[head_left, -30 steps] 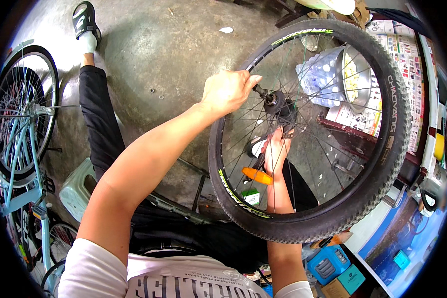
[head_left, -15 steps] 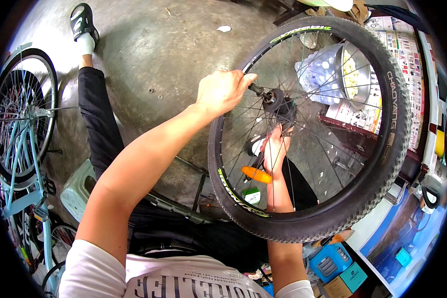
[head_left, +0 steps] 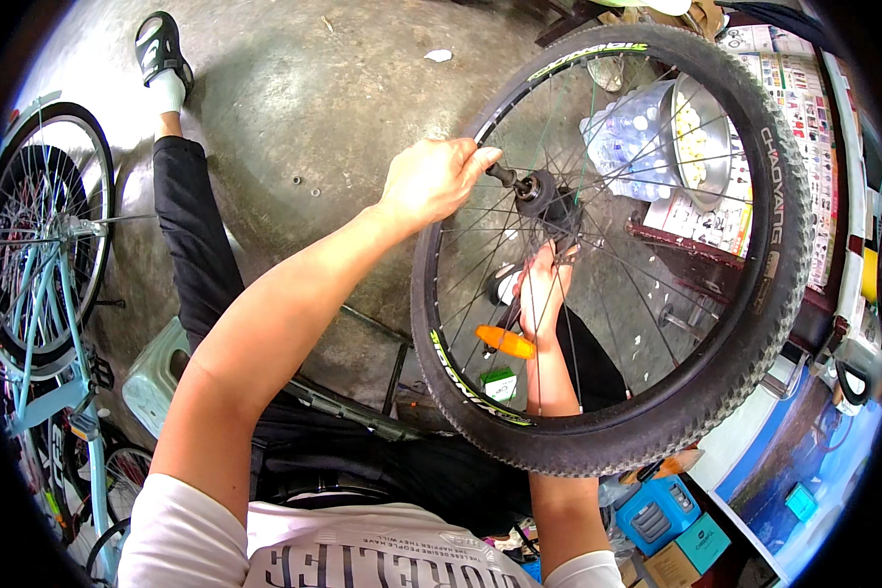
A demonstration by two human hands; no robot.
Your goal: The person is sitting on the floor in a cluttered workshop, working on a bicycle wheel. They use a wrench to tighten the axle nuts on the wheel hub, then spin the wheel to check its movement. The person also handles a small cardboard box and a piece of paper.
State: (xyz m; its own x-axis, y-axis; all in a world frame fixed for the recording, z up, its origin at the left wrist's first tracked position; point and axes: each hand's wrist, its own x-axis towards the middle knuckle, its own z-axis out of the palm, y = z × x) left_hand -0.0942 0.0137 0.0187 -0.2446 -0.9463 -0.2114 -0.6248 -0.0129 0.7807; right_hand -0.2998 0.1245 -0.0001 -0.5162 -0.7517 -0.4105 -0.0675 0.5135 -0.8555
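A bicycle wheel (head_left: 779, 250) with a black knobby tyre and an orange reflector (head_left: 505, 341) stands tilted in front of me, right of centre. My left hand (head_left: 429, 178) is closed in a fist at the wheel's left side. From it a short dark tool (head_left: 501, 174) reaches to the axle end of the hub (head_left: 535, 192); its exact kind I cannot make out. Behind the spokes, my right hand (head_left: 542, 294) is closed just below the hub. Its fingers are partly hidden by the hub and spokes, and what they grip does not show clearly.
A light blue bicycle (head_left: 54, 294) stands at the left beside a pale green stool (head_left: 155, 377). Beyond the wheel are a metal bowl (head_left: 720, 181) and a clear plastic bag of bottles (head_left: 622, 147). A blue case (head_left: 657, 514) lies lower right. Two small nuts (head_left: 297, 180) lie on the floor.
The wheel and both hands hold nearly the same place. My left hand has shifted very slightly left with the tool, and the view has moved a little.
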